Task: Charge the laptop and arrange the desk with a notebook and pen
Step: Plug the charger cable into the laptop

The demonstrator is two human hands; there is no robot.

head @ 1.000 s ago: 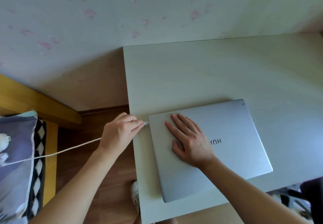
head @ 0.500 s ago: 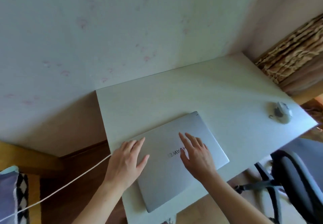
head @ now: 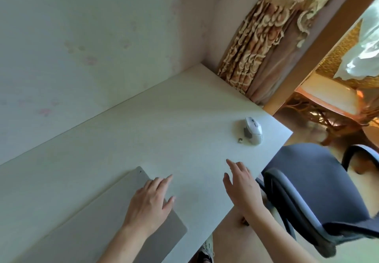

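A closed silver laptop (head: 98,211) lies flat on the pale desk (head: 164,129), at the lower left of the view. My left hand (head: 150,201) rests palm down over the laptop's right edge, fingers spread, holding nothing. My right hand (head: 242,186) hovers over the desk's front edge to the right of the laptop, fingers apart and empty. The charging cable, a notebook and a pen are out of view.
A white computer mouse (head: 253,130) sits near the desk's right end, with a small object (head: 240,139) beside it. A dark office chair (head: 320,197) stands close to the desk on the right. A patterned curtain (head: 264,43) hangs at the far corner.
The view has swung right, away from the cable side. My left hand let go of the cable plug and moved onto the laptop lid. My right hand left the lid and moved right.
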